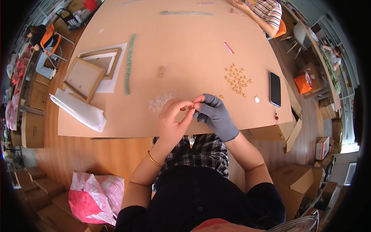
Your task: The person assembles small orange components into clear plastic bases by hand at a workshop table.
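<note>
Over the near edge of the table, my left hand [174, 116], bare with a gold bangle at the wrist, meets my right hand [217, 116], which wears a grey fingerless dotted glove. The fingertips of both hands are pinched together on something tiny that I cannot make out. Just left of them lies a scatter of clear plastic bits [157, 104]. A loose pile of small yellow-brown curled pieces [236, 80] spreads to the right, with a couple of stray ones beside my glove. Further off sits a small brownish cluster [161, 71].
Wooden picture frames [85, 96] overlap at left, near a folded white sheet [79, 111] and a long green strip [130, 63]. At right are a black phone [275, 89], a white disc [257, 100] and a red-white stick [228, 48]. Another person [268, 15] sits far right.
</note>
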